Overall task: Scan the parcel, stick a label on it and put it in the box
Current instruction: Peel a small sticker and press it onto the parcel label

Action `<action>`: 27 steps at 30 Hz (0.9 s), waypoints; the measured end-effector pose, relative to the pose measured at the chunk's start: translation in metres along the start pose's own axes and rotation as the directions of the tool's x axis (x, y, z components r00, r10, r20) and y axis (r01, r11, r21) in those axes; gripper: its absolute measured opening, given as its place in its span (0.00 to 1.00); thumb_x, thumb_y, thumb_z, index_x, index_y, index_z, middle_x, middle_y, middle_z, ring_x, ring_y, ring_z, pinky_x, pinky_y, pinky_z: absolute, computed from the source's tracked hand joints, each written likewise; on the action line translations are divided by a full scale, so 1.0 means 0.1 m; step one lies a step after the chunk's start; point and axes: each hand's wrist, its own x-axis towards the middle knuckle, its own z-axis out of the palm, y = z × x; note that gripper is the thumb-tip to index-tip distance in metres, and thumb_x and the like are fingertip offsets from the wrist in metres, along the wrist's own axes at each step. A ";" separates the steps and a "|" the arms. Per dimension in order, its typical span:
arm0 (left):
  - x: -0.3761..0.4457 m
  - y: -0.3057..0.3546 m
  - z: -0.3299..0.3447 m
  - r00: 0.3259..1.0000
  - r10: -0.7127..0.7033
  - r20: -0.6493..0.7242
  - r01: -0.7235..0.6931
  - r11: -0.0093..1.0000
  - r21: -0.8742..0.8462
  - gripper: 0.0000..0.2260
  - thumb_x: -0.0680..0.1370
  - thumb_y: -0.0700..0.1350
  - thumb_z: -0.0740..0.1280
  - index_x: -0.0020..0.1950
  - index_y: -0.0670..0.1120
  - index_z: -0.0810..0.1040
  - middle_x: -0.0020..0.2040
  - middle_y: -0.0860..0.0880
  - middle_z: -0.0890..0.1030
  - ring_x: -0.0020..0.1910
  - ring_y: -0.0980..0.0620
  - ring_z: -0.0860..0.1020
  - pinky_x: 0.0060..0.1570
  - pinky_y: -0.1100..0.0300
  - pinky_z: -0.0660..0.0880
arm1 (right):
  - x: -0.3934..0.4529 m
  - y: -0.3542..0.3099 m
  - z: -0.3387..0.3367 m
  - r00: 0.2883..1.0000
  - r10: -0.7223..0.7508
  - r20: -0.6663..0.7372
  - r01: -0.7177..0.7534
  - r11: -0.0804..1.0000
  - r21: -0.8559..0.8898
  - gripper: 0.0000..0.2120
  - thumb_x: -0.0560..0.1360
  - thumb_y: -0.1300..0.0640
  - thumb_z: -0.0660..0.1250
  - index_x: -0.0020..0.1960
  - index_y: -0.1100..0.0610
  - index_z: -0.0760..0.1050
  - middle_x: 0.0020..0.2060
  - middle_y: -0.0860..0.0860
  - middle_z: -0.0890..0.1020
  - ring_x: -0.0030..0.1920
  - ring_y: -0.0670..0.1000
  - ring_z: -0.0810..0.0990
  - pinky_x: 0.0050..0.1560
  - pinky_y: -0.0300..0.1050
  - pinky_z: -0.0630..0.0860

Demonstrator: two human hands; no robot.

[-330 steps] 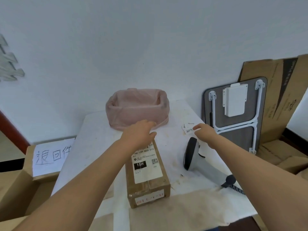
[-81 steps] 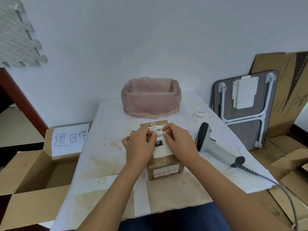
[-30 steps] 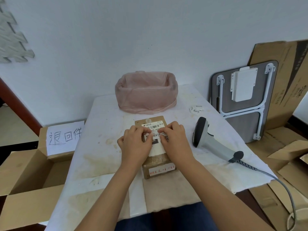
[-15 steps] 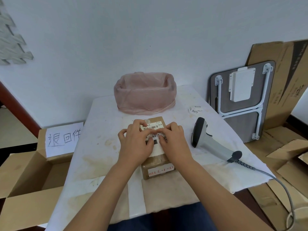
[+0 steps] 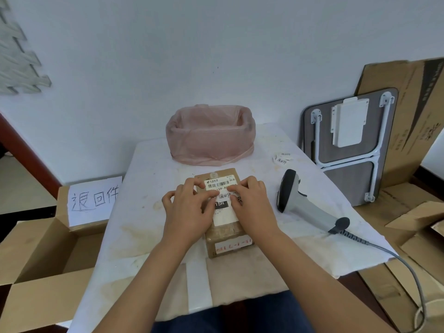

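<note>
The parcel (image 5: 227,239) is a long brown carton with a white shipping sheet, lying in the middle of the white table (image 5: 144,227). A small white handwritten label (image 5: 224,195) lies across that sheet. My left hand (image 5: 189,209) and my right hand (image 5: 252,206) rest on the parcel from either side, fingertips pressing the label's two ends. The grey handheld scanner (image 5: 304,206) lies on the table to the right of the parcel, untouched. The open cardboard box (image 5: 40,251) stands on the floor at the left, with a handwritten paper sign (image 5: 93,200) on its flap.
A bin lined with a pink bag (image 5: 209,137) stands at the table's far edge. Spare labels (image 5: 282,157) lie at the back right. The scanner's cable (image 5: 394,255) runs off the right edge. A folded table (image 5: 348,133) and flat cardboard (image 5: 413,131) lean against the wall on the right.
Both hands stay on the parcel. Their fingertips have spread slightly apart along the label, so its handwriting now shows between them. The scanner has not moved.
</note>
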 end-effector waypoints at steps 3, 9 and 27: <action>-0.04 -0.01 0.00 1.000 0.018 -0.009 -0.018 1.000 0.009 0.11 0.79 0.52 0.65 0.58 0.60 0.84 0.62 0.54 0.73 0.58 0.53 0.74 0.64 0.49 0.57 | 0.00 0.00 0.00 1.000 0.000 -0.003 0.000 1.000 -0.002 0.16 0.79 0.57 0.61 0.65 0.56 0.77 0.56 0.51 0.73 0.57 0.50 0.68 0.57 0.42 0.72; -0.11 -0.02 -0.01 0.997 0.071 -0.031 -0.070 0.997 0.020 0.10 0.78 0.49 0.67 0.56 0.58 0.85 0.60 0.52 0.75 0.55 0.50 0.76 0.62 0.48 0.60 | 0.00 0.00 0.01 1.000 0.004 -0.008 -0.004 1.000 0.005 0.15 0.79 0.58 0.61 0.64 0.56 0.77 0.56 0.51 0.73 0.57 0.50 0.68 0.55 0.41 0.71; -0.14 0.00 0.01 0.994 0.102 -0.040 -0.104 0.992 -0.072 0.12 0.77 0.43 0.66 0.54 0.57 0.85 0.58 0.54 0.73 0.56 0.55 0.74 0.60 0.55 0.57 | -0.02 0.02 0.01 1.000 0.017 -0.002 -0.017 0.999 0.049 0.14 0.79 0.59 0.60 0.62 0.55 0.77 0.55 0.51 0.73 0.56 0.50 0.68 0.54 0.39 0.69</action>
